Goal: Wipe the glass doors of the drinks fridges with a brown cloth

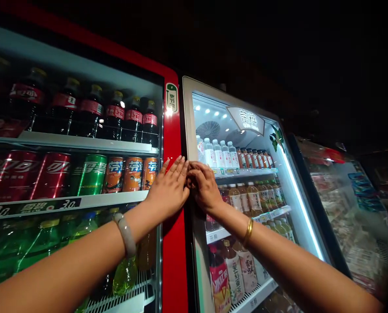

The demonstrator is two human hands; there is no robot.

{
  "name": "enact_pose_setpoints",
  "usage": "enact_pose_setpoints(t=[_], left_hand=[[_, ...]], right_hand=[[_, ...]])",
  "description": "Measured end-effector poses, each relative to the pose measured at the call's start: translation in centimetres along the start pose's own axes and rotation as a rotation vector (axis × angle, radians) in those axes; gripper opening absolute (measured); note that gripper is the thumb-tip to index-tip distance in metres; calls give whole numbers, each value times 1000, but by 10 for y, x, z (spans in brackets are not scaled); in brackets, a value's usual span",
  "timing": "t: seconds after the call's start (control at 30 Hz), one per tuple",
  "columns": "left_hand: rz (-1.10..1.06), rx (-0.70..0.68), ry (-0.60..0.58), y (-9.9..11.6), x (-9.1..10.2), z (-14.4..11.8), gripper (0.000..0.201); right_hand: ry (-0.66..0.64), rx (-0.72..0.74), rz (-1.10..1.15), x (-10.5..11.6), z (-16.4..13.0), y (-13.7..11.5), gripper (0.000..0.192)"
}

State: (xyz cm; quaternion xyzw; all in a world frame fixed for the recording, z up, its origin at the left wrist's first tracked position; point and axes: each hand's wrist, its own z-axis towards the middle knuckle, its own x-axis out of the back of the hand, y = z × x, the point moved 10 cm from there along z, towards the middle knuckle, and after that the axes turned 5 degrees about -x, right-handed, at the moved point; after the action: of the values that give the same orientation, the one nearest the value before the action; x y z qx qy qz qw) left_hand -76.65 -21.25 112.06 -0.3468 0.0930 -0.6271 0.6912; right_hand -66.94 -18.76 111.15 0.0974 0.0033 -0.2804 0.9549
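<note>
My left hand [170, 184] lies flat with fingers stretched out against the red frame [173, 256] of the drinks fridge on the left. A grey bangle [125, 234] circles that wrist. Beside it, my right hand [204, 184] has its fingers bent around the left edge of the white fridge door [188, 117]; their tips are partly hidden. A gold bangle [248, 232] sits on the right wrist. The two hands meet at the narrow gap between the fridges. The white door looks closed or nearly so; I cannot tell which.
Behind the left glass stand cola bottles [115, 115], cans [92, 176] and green bottles [42, 248]. The white fridge holds white-labelled bottles [217, 154] and tea bottles [235, 271]. Further right is another glass-fronted cabinet [340, 204] with packed goods. The surroundings above are dark.
</note>
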Motion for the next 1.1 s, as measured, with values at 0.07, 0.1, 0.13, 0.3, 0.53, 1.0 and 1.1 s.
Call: enact_pose_setpoints(t=[0.07,0.1,0.13,0.3,0.53,1.0,1.1], left_hand=[[23,75,-5,-27,12,30,73],[23,109,-6,-40,19,45,74],[15,149,-11,-51,25,59,74],[-42,184,-19,-65,36,90,74],[25,-6,-30,-8,9,17,75],[121,30,-15,-19,15,-96,70],[132,123,-94,-49,22,-103,72]], right_hand=[[-14,-14,-47,-7,50,7,25],[-30,-21,-71,-10,75,10,27],[-36,-33,-92,-11,97,14,29],[-39,-65,-164,-6,135,23,37],[-96,66,-249,6,34,-6,28],[-238,365,-24,-8,-14,-94,25],[-281,438,0,-32,10,-116,29]])
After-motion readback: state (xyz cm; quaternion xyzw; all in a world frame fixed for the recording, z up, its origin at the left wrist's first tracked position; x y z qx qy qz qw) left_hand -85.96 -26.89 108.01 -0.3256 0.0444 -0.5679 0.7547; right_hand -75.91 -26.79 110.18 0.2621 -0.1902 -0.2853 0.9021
